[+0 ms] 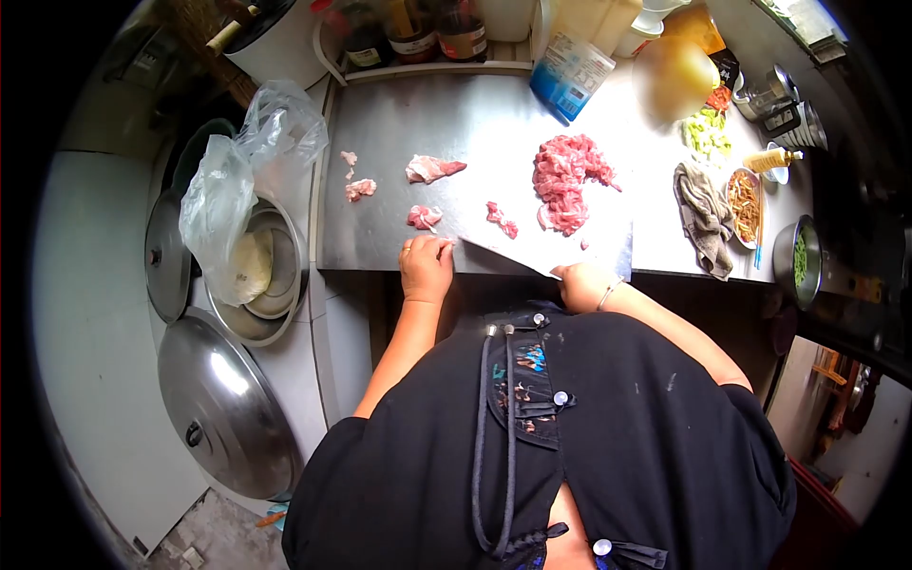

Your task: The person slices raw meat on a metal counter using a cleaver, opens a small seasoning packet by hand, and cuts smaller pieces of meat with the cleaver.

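Note:
My right hand (585, 286) is closed around a knife, at the near edge of the metal work surface (380, 123). The knife's blade (508, 256) points left towards my left hand (427, 270). My left hand's fingers are curled together at the same edge; whether anything small is between them is hidden. Just beyond them lies a small piece of raw meat (424, 218). A larger chunk of meat (434, 169) sits farther back, with small scraps (360, 189) to its left. Thin bits (502, 220) lie beyond the blade, and a heap of sliced meat (570, 180) is at the right.
Left of the surface stand a metal bowl (297, 255), a plastic bag (220, 209) and a large lid (223, 399). At the right are a cloth (701, 218), a bowl of shredded food (744, 195) and a pan of greens (804, 261). Bottles (413, 38) line the back.

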Motion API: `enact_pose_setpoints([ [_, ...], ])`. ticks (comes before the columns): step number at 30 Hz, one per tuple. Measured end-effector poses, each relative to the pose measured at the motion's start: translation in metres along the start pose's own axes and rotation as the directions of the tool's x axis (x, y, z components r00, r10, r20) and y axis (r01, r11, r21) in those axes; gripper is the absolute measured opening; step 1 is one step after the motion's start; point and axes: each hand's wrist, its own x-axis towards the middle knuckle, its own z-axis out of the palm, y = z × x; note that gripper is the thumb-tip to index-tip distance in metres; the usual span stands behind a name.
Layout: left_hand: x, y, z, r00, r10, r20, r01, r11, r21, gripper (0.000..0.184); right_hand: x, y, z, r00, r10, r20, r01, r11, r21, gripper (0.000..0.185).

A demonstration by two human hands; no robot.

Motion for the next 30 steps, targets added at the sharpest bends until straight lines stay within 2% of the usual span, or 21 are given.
enact_pose_setpoints([
  [2, 0.001, 0.001, 0.000, 1.000, 0.020, 0.003, -0.020, 1.000, -0.023, 0.012, 0.001, 0.000, -0.002, 0.999, 0.033, 0.015, -0.033, 0.999, 0.033, 0.029],
  [4, -0.002, 0.005, 0.001, 0.994, -0.103, -0.033, 0.104, 0.994, 0.017, 0.011, 0.000, -0.004, -0.002, 0.997, 0.068, 0.043, -0.071, 0.995, 0.069, 0.030],
  [5, -0.004, 0.004, 0.001, 0.994, -0.105, -0.030, 0.105, 0.994, 0.015, 0.011, -0.001, -0.008, -0.002, 0.999, 0.038, 0.033, -0.040, 0.997, 0.063, 0.030],
  [7, -0.004, 0.000, 0.003, 0.997, 0.013, -0.071, -0.013, 1.000, 0.003, 0.011, 0.001, -0.013, -0.001, 1.000, 0.007, 0.019, -0.008, 0.998, 0.055, 0.030],
  [13, -0.004, 0.000, 0.003, 0.998, -0.001, -0.069, 0.001, 1.000, 0.002, 0.010, 0.013, -0.016, 0.010, 0.996, -0.087, -0.024, 0.089, 0.994, 0.058, 0.027],
  [20, -0.003, -0.001, 0.006, 0.997, -0.028, -0.072, 0.027, 0.999, -0.021, 0.008, 0.024, -0.026, -0.002, 0.997, -0.031, 0.065, 0.030, 0.999, 0.027, 0.029],
  [25, -0.003, 0.000, 0.009, 0.999, -0.006, 0.041, 0.004, 0.998, 0.061, 0.008, 0.038, -0.045, -0.016, 0.992, 0.001, 0.124, 0.004, 0.999, -0.039, 0.028],
  [30, -0.004, 0.013, 0.007, 0.999, 0.030, -0.025, -0.028, 0.997, 0.067, 0.008, 0.033, -0.045, -0.015, 0.993, 0.000, 0.120, 0.007, 0.998, -0.055, 0.029],
])
